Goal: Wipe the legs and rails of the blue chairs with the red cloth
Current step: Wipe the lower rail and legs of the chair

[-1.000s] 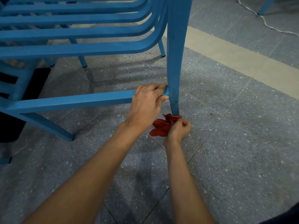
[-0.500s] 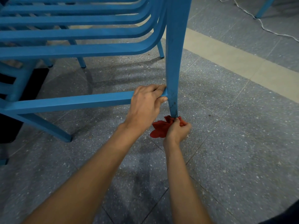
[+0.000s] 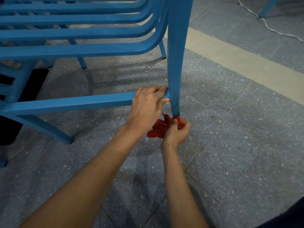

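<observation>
Looking down on a stack of blue chairs (image 3: 82, 33) standing on grey speckled floor tiles (image 3: 246, 145).

Gripping the lower rail (image 3: 74, 102) with the left hand (image 3: 148, 106), fingers curled over the top and thumb underneath, right beside the joint with the upright front leg (image 3: 176, 63). Pinching the red cloth (image 3: 158, 129) in the right hand (image 3: 176, 132), bunched against the very foot of that leg at floor level. Loose end of the cloth trailing left, partly hidden under the left wrist. Dark scuffs on the leg just above the cloth.

Overhead, several curved seat rails nested 1 above another, overhanging the lower rail. Behind them, further chair legs (image 3: 81, 60) on the far side. To the left, 1 slanted leg (image 3: 46, 127) meeting the floor, and beyond it a dark shape (image 3: 9, 129), too shadowed to identify.

Well apart to the right, a pale beige band (image 3: 230, 58) crossing the floor. Past it, a white cable (image 3: 271, 28) snaking over the tiles, near 1 more blue leg (image 3: 268, 7) in the top corner.
</observation>
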Action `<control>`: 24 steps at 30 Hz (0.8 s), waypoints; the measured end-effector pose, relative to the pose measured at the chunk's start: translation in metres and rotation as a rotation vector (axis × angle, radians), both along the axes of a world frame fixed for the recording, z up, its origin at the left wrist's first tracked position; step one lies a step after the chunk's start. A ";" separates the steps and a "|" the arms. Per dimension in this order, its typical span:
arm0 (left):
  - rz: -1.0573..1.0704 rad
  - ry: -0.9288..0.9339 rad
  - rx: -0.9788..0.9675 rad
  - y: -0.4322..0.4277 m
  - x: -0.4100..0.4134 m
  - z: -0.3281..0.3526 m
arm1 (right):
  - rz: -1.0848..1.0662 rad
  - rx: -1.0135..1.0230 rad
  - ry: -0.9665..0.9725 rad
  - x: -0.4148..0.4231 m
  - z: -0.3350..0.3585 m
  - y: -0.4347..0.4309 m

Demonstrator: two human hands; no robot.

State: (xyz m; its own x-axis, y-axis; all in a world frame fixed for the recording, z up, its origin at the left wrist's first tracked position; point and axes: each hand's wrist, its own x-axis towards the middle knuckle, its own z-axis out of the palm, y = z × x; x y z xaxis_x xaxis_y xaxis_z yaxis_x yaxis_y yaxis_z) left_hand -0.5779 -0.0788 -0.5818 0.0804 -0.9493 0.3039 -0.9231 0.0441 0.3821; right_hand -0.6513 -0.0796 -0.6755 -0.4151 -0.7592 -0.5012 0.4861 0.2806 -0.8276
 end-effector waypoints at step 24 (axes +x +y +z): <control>-0.007 -0.011 -0.005 -0.001 0.002 -0.003 | -0.087 0.158 -0.074 0.001 -0.006 -0.013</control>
